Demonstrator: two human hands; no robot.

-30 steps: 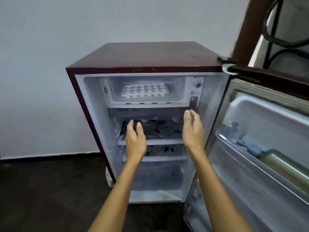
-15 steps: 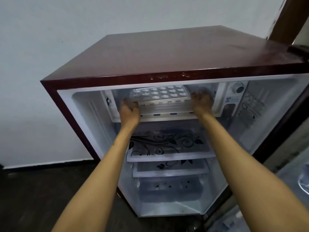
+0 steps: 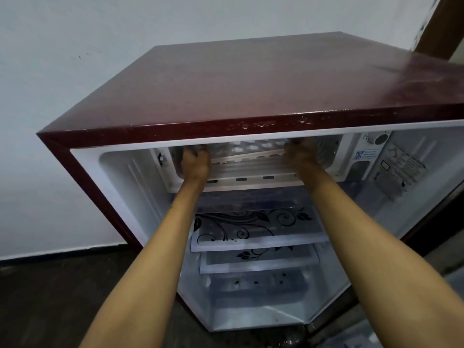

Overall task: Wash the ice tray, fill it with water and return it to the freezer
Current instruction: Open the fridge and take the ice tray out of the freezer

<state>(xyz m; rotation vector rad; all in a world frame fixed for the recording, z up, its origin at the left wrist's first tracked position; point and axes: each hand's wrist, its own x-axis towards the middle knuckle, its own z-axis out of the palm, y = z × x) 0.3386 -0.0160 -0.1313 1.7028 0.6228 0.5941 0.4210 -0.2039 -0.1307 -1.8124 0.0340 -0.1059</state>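
The ice tray (image 3: pixel 253 148) was gripped at both ends inside the freezer box (image 3: pixel 241 175) by the left hand (image 3: pixel 195 164) and right hand (image 3: pixel 301 156), a label (image 3: pixel 367 155) at three o'clock being unreadable.

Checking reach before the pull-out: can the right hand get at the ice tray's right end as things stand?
Probably yes. The right hand is already inside the freezer compartment at the ice tray's right end; nothing blocks it, though its fingers are hidden.

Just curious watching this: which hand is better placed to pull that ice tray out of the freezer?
Neither clearly. The left hand and right hand each grip one end of the ice tray inside the freezer compartment, so both would likely draw it out together.
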